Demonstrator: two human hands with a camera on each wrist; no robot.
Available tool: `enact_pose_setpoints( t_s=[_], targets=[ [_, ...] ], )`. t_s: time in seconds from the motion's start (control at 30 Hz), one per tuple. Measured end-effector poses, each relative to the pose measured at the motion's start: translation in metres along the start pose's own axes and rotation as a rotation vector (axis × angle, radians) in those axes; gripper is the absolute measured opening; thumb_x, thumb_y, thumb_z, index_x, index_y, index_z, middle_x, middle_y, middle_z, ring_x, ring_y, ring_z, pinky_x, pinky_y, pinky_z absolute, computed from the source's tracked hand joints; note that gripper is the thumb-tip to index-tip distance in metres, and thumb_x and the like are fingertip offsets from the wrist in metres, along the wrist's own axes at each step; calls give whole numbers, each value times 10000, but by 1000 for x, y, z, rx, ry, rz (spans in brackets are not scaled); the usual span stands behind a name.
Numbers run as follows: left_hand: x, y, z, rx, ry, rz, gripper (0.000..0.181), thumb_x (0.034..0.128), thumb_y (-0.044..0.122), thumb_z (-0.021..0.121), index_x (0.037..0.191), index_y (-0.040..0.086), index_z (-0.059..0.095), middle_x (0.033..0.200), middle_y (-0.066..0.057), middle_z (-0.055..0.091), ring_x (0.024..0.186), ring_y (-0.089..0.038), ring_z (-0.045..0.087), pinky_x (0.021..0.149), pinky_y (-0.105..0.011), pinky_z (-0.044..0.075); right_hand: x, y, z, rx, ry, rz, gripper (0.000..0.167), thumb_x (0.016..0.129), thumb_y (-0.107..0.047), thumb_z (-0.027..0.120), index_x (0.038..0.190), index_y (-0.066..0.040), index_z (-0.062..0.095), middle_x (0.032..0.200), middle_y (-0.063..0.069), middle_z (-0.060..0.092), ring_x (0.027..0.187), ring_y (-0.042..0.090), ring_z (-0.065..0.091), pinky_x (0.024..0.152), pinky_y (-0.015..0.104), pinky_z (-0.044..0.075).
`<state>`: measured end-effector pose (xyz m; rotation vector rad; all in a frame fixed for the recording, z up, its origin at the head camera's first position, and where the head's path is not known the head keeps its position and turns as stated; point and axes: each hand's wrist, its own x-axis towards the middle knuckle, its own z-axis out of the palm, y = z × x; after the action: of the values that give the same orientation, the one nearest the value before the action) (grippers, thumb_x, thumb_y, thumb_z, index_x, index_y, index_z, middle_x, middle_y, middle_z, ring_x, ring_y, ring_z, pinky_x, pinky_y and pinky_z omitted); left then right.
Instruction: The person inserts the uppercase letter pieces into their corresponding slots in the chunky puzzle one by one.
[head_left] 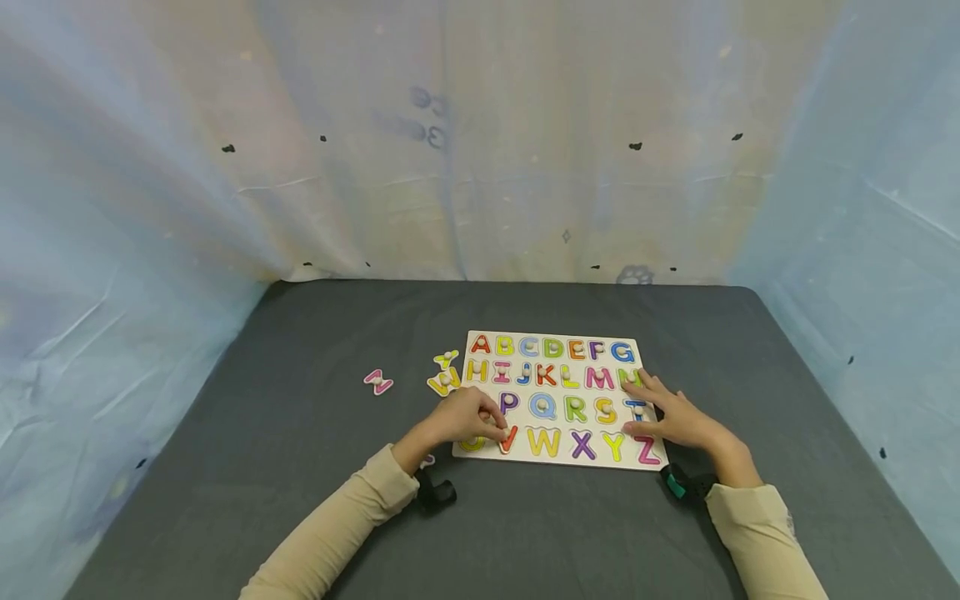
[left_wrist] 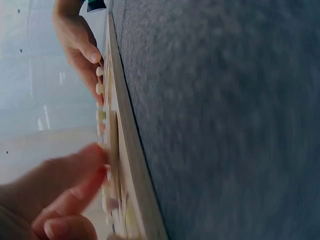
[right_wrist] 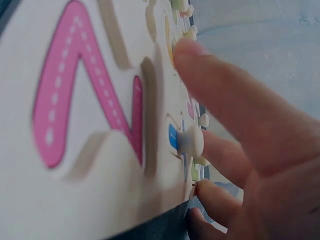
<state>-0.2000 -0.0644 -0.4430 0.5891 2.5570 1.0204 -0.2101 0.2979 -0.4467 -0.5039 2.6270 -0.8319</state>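
Observation:
A white wooden alphabet board (head_left: 566, 443) lies on the dark table, with knobbed letter pieces in many of its upper slots. My left hand (head_left: 465, 415) pinches the red V piece (head_left: 509, 440) by its knob, over the V slot in the bottom row. In the left wrist view, a piece edge (left_wrist: 114, 135) sits slightly proud of the board beneath the thumb and finger. My right hand (head_left: 682, 421) rests on the board's right edge, fingers spread around the blue T piece (right_wrist: 173, 136). The bottom-row Z slot (right_wrist: 50, 110) shows pink and holds no knobbed piece.
Left of the board lie a loose pink Z piece (head_left: 378, 382), a yellow W piece (head_left: 444, 382) and a yellow-green Y piece (head_left: 446, 359). Another small piece (head_left: 427, 460) is mostly hidden by the left wrist. Curtains (head_left: 525, 167) surround the table.

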Motion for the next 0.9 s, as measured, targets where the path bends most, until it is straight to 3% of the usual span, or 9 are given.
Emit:
enact_pose_setpoints(
  t_s=[0.9],
  targets=[
    [-2,6,-1,142,3,9,104,800,245,774,772,147,756,570,88,446,536,-44,379,511,-170,267,0,0,-3,10,-23,-4,880,818,-414,727,1489,-21,315,1580,313,49,1438,560,-6,1077,749,-51]
  ],
)
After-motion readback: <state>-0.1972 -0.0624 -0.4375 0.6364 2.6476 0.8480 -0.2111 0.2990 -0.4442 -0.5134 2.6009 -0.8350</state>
